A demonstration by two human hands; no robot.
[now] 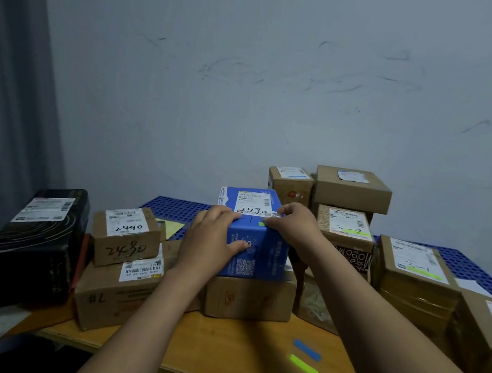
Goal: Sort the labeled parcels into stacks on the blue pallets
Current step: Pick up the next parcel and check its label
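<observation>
A blue parcel (pixel 257 251) with a white label reading "2490" stands on a brown carton (pixel 248 298) in the middle of the table. My left hand (pixel 212 238) holds its left side, thumb across the front face. My right hand (pixel 291 223) pinches a small green sticker at the top front edge, by the label. The blue pallets (pixel 174 208) lie behind along the wall. A small brown box (pixel 125 235) marked "2490" sits to the left on a larger carton (pixel 120 291).
A black box (pixel 37 244) stands at the far left. Brown parcels (pixel 351 188) are stacked at the back right, with more labeled cartons (pixel 413 275) at the right. Blue and green sticker strips (pixel 305 358) lie on the wooden table (pixel 218 353) near its front edge.
</observation>
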